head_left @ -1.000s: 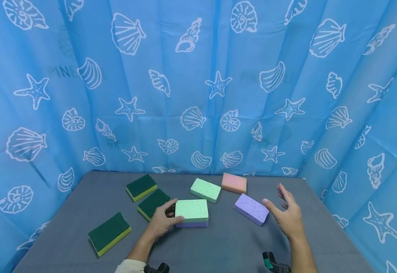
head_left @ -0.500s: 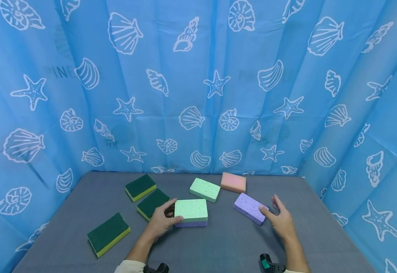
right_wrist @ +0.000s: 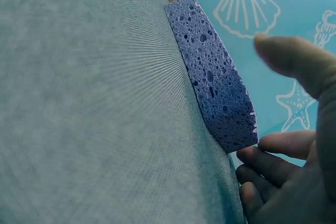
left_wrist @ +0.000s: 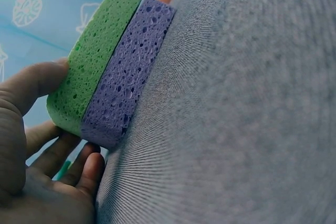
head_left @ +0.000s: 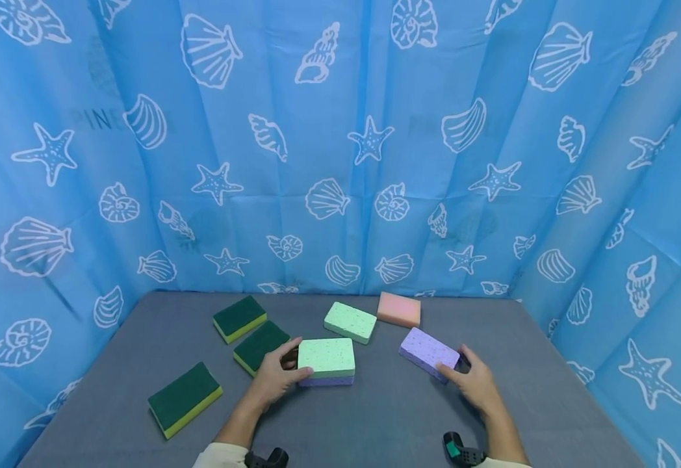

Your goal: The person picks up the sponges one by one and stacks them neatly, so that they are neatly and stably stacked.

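Grey tabletop [head_left: 393, 419], seashell curtain [head_left: 340, 153], left hand [head_left: 273, 378] pinching green sponge [head_left: 327, 354], right hand [head_left: 476, 385] loosely spread

Faint "PIN" lettering [head_left: 101, 119] — its remainder unclear to you — marks the curtain [head_left: 311, 153] beyond, left of your left hand [head_left: 276, 378].

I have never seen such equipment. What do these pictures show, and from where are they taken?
No robot here: only a person's left hand and right hand. The wide picture comes from a head camera, the close ones from a camera on each wrist. On the grey table lie three green-yellow sponges, a light green sponge and a pink sponge. The left hand holds a stack: green upper sponge, purple lower sponge. The right hand is around one end of a separate purple sponge; the wrist view shows its thumb apart from it.
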A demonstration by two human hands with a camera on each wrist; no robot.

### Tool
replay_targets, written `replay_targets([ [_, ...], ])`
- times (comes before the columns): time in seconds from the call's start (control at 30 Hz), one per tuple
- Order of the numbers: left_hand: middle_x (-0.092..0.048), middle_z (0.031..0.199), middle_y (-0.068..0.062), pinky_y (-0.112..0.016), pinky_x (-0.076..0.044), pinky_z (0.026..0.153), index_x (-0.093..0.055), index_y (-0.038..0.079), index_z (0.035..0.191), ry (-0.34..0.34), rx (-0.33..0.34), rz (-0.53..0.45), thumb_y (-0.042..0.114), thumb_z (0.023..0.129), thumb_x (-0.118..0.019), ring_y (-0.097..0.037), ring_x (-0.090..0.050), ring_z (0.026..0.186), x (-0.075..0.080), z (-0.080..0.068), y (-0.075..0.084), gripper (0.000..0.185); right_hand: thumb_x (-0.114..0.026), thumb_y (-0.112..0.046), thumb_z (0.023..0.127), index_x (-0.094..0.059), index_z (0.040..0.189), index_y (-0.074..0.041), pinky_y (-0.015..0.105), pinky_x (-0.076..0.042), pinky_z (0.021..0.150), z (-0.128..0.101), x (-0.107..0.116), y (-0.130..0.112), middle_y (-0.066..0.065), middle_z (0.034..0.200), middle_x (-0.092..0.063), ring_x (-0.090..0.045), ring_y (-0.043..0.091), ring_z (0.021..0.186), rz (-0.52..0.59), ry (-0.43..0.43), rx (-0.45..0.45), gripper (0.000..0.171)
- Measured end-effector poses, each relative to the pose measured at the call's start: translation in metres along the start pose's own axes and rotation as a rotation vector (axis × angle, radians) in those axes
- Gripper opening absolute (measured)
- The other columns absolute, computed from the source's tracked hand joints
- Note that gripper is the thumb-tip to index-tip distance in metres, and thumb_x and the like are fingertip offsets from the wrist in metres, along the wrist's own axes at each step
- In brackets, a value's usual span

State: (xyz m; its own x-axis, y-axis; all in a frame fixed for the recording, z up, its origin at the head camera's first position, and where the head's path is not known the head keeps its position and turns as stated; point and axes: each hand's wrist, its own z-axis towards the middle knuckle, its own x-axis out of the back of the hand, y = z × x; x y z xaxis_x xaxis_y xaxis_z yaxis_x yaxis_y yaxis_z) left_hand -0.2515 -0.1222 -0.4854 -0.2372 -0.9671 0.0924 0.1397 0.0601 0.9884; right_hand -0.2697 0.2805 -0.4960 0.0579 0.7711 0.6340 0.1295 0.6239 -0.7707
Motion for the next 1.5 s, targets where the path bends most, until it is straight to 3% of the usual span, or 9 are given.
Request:
replay_targets([
  [0.23, -0.051, 0.126, -0.031, -0.029, -0.051, 0.076, -0.033, -0.013, 0.143, -0.006, -0.002, -0.003, 0.005, 0.089, -0.070, -0.044, -0.053, 0.112, 0.000, -0.001, 0.001, 0.069, -0.077, -0.041, 0.080, -0.025, 0.142, 0.017, 0.062, -0.018, 0.105, 0.001, -0.002, -0.001, 0.041, 0.143, -0.024, -0.020, 0.055, 0.132, -0.145, -0.023, 0.032, 0.100],
  [0.43, -0.051, 0.126, -0.030, -0.028, -0.050, 0.076, -0.033, -0.013, 0.143, -0.002, -0.009, 0.010, 0.004, 0.088, -0.070, -0.044, -0.053, 0.112, 0.001, 0.000, -0.001, 0.069, -0.076, -0.037, 0.082, -0.025, 0.143, 0.016, 0.062, -0.019, 0.104, 0.001, -0.003, -0.003, 0.039, 0.144, -0.024, -0.021, 0.054, 0.132, -0.187, -0.020, 0.013, 0.096],
  [0.53, -0.051, 0.126, -0.030, -0.029, -0.051, 0.076, -0.032, -0.013, 0.144, 0.008, -0.011, 0.010, 0.003, 0.088, -0.070, -0.044, -0.053, 0.111, 0.002, 0.004, -0.009, 0.070, -0.076, -0.035, 0.083, -0.027, 0.144, 0.014, 0.062, -0.020, 0.104, 0.002, -0.004, -0.004, 0.039, 0.143, -0.026, -0.022, 0.054, 0.132, -0.189, -0.011, 0.001, 0.092],
  [0.8, -0.052, 0.128, -0.024, -0.029, -0.050, 0.077, -0.035, -0.007, 0.146, 0.035, -0.003, 0.023, 0.010, 0.088, -0.072, -0.036, -0.055, 0.111, 0.006, 0.011, -0.033, 0.071, -0.076, -0.027, 0.084, -0.028, 0.146, 0.010, 0.062, -0.023, 0.103, 0.002, -0.004, -0.001, 0.037, 0.143, -0.030, -0.027, 0.052, 0.131, -0.059, 0.026, -0.008, 0.087],
  [1.0, -0.053, 0.127, -0.024, -0.030, -0.050, 0.077, -0.036, -0.006, 0.145, 0.046, -0.014, 0.035, 0.012, 0.087, -0.074, -0.036, -0.056, 0.111, 0.005, 0.010, -0.034, 0.072, -0.076, -0.023, 0.084, -0.030, 0.144, 0.012, 0.057, -0.036, 0.098, -0.003, 0.004, -0.002, 0.038, 0.138, -0.036, -0.041, 0.049, 0.124, 0.048, 0.043, 0.037, 0.084],
  [1.27, -0.052, 0.128, -0.024, -0.029, -0.050, 0.077, -0.036, -0.007, 0.145, 0.038, -0.015, 0.030, 0.012, 0.087, -0.074, -0.036, -0.055, 0.111, 0.003, 0.010, -0.033, 0.072, -0.076, -0.026, 0.084, -0.029, 0.146, 0.010, 0.056, -0.037, 0.098, -0.012, 0.017, -0.014, 0.037, 0.138, -0.037, -0.041, 0.049, 0.123, 0.092, 0.027, 0.059, 0.086],
  [1.5, -0.052, 0.128, -0.025, -0.029, -0.051, 0.076, -0.034, -0.008, 0.145, 0.030, -0.009, 0.016, 0.010, 0.088, -0.072, -0.037, -0.055, 0.111, 0.003, 0.011, -0.033, 0.071, -0.078, -0.024, 0.084, -0.031, 0.146, 0.008, 0.049, -0.037, 0.100, -0.019, 0.027, -0.024, 0.033, 0.140, -0.039, -0.042, 0.042, 0.126, 0.132, 0.042, 0.134, 0.084],
])
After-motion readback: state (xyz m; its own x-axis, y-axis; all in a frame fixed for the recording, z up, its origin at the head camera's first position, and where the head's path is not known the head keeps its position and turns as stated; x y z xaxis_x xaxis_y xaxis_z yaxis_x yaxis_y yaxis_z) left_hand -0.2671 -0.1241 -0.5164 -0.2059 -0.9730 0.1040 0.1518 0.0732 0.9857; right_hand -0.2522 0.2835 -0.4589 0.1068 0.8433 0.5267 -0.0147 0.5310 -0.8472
